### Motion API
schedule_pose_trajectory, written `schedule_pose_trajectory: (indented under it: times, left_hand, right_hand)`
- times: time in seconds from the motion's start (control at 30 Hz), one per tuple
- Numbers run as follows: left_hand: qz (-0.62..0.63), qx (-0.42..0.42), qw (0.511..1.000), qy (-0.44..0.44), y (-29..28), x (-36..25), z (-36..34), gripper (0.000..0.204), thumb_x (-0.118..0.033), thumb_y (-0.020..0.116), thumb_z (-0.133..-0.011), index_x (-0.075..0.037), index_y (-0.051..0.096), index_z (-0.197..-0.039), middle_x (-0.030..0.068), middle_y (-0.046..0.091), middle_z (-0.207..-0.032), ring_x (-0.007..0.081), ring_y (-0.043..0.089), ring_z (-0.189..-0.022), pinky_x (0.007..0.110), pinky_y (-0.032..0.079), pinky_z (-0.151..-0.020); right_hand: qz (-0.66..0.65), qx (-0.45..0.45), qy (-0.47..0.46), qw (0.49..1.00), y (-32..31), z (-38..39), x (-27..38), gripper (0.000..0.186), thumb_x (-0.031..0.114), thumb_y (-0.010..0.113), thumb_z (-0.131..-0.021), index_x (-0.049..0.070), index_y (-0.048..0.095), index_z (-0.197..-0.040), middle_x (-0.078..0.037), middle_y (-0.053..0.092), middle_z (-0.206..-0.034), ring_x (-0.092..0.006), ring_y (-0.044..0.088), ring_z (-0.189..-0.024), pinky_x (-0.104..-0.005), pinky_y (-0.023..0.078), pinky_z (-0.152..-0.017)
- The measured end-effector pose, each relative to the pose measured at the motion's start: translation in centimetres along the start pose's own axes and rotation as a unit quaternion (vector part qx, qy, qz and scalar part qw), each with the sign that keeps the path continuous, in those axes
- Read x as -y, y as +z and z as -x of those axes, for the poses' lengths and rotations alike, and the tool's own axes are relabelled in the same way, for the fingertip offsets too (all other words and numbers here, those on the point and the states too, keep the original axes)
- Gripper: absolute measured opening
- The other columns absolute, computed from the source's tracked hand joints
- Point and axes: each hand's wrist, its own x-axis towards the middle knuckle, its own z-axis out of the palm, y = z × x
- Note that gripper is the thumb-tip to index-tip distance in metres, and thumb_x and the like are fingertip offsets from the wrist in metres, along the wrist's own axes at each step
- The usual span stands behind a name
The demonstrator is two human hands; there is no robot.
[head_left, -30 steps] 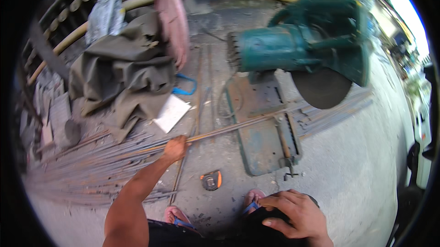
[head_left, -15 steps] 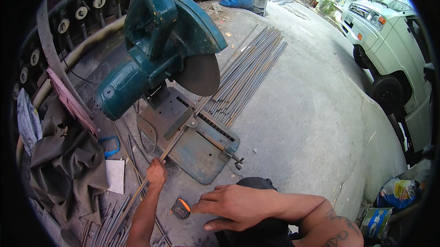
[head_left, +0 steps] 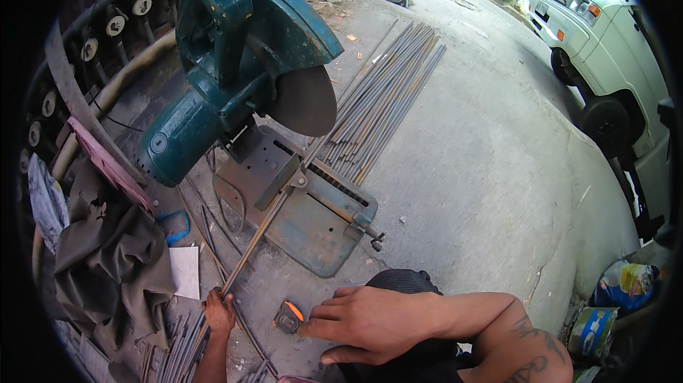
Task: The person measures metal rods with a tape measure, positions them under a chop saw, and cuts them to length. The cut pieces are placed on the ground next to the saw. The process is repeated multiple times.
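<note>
My left hand (head_left: 219, 310) is closed around thin metal rods (head_left: 257, 238), which run up through the clamp of a dark green cut-off saw (head_left: 206, 109). The saw's head is raised, and its round abrasive disc (head_left: 307, 102) stands above the rusty base (head_left: 316, 237). My right hand (head_left: 373, 317) rests over my dark-clothed knee, fingers stretched out and holding nothing. Close to its fingertips, a black and orange tape measure (head_left: 289, 317) lies on the ground.
A long bundle of metal rods (head_left: 388, 105) lies beyond the saw. Shorter rods (head_left: 178, 347) are at lower left, near a dark crumpled cloth (head_left: 110, 262) and a white sheet (head_left: 185, 272). Meters (head_left: 115, 26) line the left wall. A white van (head_left: 605, 49) stands at right.
My left hand has slid back along the rods, away from the saw base and toward me. My right hand stays over the knee. The view has shifted slightly.
</note>
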Motion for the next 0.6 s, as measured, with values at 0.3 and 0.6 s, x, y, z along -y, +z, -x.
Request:
schedule_pose_trajectory:
  times: [0.3,0.6]
  left_hand:
    - [0.018,0.095,0.991,-0.089,1.3,1.3,-1.2,0.035,-0.036,0.049,-0.089,0.0,0.05,-0.09,0.0214,0.06,-0.084,0.0408,0.059,-0.077,0.048,0.046,-0.067]
    - [0.036,0.046,0.998,-0.038,4.3,-5.9,-9.4,0.038,-0.037,0.045,-0.091,0.0,0.051,-0.085,0.0217,0.061,-0.077,0.0411,0.061,-0.067,0.049,0.048,-0.06]
  right_hand:
    - [0.008,0.019,0.033,0.999,-0.3,0.2,0.0,0.031,0.024,0.056,-0.084,-0.001,0.046,-0.1,-0.016,0.052,-0.085,-0.0351,0.056,-0.081,-0.0436,0.042,-0.075]
    - [0.039,0.079,0.068,0.994,-0.7,-0.6,-0.5,0.038,0.031,0.05,-0.09,0.003,0.045,-0.116,-0.016,0.053,-0.094,-0.0357,0.055,-0.081,-0.0432,0.043,-0.076]
